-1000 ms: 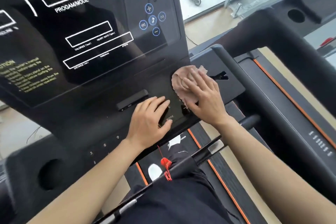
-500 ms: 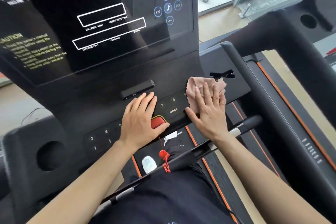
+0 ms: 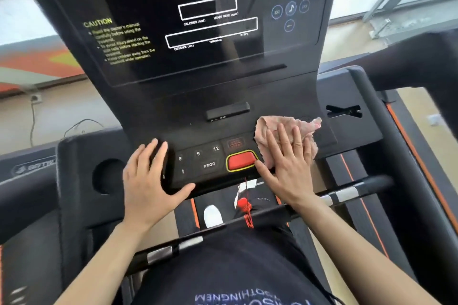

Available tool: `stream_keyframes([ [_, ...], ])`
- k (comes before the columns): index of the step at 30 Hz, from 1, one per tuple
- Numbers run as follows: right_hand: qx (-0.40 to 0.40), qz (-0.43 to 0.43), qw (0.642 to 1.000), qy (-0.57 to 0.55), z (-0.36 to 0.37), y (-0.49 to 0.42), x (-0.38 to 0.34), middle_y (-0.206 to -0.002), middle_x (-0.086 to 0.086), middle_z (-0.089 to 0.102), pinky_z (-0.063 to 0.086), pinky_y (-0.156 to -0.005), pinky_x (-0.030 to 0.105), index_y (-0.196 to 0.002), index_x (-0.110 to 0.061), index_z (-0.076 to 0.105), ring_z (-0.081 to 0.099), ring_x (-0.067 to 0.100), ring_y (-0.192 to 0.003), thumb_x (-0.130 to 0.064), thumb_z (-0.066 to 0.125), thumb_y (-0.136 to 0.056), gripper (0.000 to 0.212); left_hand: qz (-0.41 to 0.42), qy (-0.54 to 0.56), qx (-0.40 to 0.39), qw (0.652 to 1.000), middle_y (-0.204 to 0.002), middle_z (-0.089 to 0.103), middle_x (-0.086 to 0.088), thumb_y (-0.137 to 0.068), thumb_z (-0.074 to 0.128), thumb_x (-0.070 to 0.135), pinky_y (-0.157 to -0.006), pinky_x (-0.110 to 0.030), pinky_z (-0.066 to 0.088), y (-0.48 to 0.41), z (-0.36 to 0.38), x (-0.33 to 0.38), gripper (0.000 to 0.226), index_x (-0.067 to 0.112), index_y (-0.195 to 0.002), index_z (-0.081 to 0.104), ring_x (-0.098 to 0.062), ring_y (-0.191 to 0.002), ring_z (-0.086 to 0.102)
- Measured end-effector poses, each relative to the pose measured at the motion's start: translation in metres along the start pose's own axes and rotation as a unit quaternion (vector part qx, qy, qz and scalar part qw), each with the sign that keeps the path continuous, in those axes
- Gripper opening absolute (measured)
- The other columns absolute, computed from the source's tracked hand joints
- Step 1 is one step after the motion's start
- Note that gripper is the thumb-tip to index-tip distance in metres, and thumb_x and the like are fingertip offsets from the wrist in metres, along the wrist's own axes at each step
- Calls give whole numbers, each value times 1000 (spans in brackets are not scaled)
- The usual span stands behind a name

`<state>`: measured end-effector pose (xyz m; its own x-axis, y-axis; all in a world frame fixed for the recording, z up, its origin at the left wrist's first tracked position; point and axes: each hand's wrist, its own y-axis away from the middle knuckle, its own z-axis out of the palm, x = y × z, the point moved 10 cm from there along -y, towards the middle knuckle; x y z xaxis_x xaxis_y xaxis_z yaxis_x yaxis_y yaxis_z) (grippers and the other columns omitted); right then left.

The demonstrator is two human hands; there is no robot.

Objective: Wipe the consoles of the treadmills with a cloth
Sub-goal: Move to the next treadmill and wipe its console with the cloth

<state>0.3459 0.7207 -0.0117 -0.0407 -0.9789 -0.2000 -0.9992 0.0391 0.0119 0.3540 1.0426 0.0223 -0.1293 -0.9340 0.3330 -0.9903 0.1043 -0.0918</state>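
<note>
A black treadmill console [image 3: 223, 96] fills the view, with a glossy display above and a button panel below. A crumpled pink cloth [image 3: 277, 126] lies on the right part of the button panel. My right hand [image 3: 288, 163] presses flat on the cloth with straight fingers, just right of the red stop button [image 3: 241, 160]. My left hand [image 3: 148, 178] rests flat on the left end of the button panel, thumb hooked under its front edge. Buttons marked 6, 9, 12 and PROG show between my hands.
A round cup holder [image 3: 106, 176] sits left of my left hand. A slotted tray [image 3: 344, 111] lies right of the cloth. A black and silver handlebar [image 3: 347, 193] crosses below the console. A red safety cord [image 3: 245, 208] hangs from the stop button. Another treadmill [image 3: 421, 62] stands at right.
My right hand has slid the cloth left along the button panel toward the red button. My left hand has moved left, uncovering the red button and numbered keys.
</note>
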Motion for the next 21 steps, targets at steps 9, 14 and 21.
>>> stream_keyframes([
  [9,6,-51,998,-26,1,7,-38,-170,-5,20,7,-126,57,-159,-31,29,2,29,-159,-68,38,-93,76,-100,41,-7,994,-167,31,-5,-64,64,84,-119,-50,38,29,13,-43,121,9,-155,38,-28,-149,36],
  [14,-12,-104,994,-19,6,10,-80,-170,-4,18,2,-127,53,-160,-27,29,0,29,-159,-66,41,-94,78,-95,48,-6,994,-168,30,-3,-63,66,84,-116,-50,41,29,12,-47,121,13,-156,37,-26,-150,36],
  [21,-66,-174,983,-7,26,14,-164,-171,1,14,8,-126,56,-162,-24,21,0,34,-158,-71,40,-91,87,-81,116,-6,990,-168,31,3,-66,68,73,-118,-46,41,32,7,-53,113,14,-157,37,-18,-152,36],
])
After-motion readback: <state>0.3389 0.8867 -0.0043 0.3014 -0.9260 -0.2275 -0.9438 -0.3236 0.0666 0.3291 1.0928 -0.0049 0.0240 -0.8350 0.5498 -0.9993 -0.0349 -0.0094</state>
